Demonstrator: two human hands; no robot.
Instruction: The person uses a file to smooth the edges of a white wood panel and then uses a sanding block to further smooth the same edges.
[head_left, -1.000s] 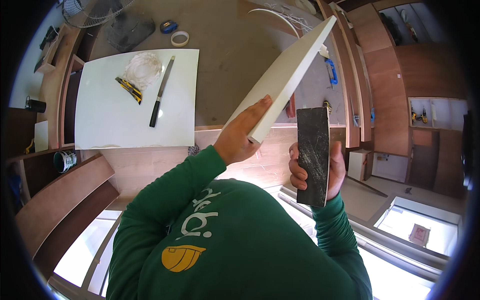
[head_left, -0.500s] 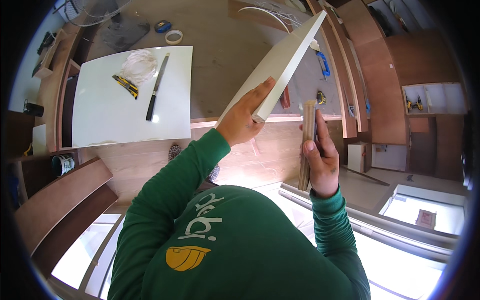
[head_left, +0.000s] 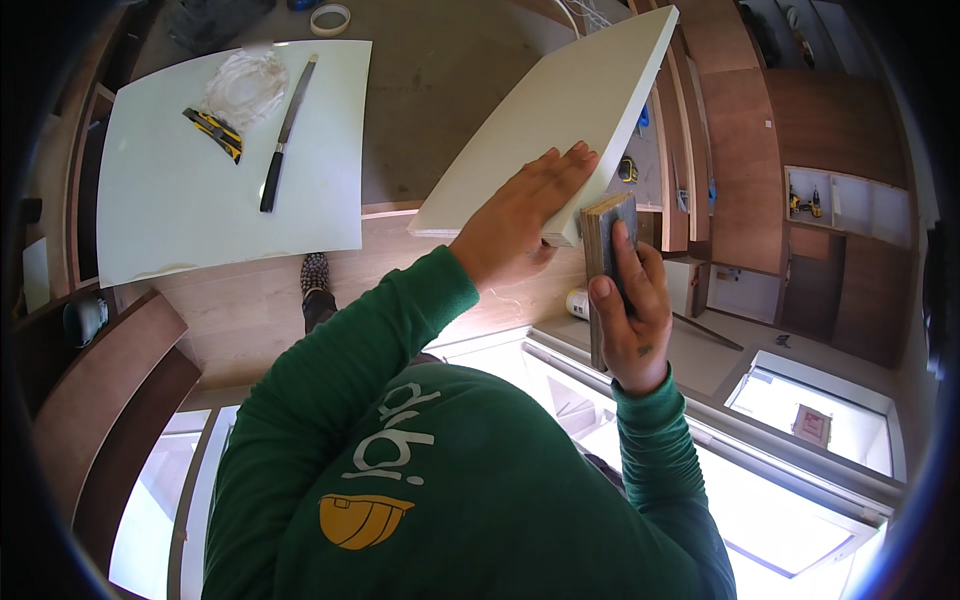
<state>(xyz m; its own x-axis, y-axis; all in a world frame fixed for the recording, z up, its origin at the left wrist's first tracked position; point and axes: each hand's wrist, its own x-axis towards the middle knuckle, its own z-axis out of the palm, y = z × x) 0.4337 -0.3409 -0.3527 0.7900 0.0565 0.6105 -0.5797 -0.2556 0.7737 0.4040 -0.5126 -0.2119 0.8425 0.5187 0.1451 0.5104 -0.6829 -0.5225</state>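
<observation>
A thick white board (head_left: 560, 115) is tilted up in front of me, one narrow edge facing right. My left hand (head_left: 515, 215) holds it near its lower corner, fingers stretched along the broad face and thumb close to the bottom end. In my right hand (head_left: 640, 315) is a sanding block (head_left: 600, 240), a layered wooden piece with a dark grey face, gripped between thumb and fingers. The block stands upright beside the board's near corner; whether they touch I cannot tell.
On a white panel (head_left: 320, 215) to the left lie a long black-handled knife (head_left: 272, 175), a yellow-black utility knife (head_left: 215, 135) and a crumpled white cloth (head_left: 245, 85). A tape roll (head_left: 330, 19) is behind. A tape measure (head_left: 627, 169) sits past the board; brown cabinets (head_left: 735, 150) stand right.
My right hand has brought the sanding block left and closer to the board's edge, turning its dark face into view. My left hand has shifted right, and the board shows more of its broad face.
</observation>
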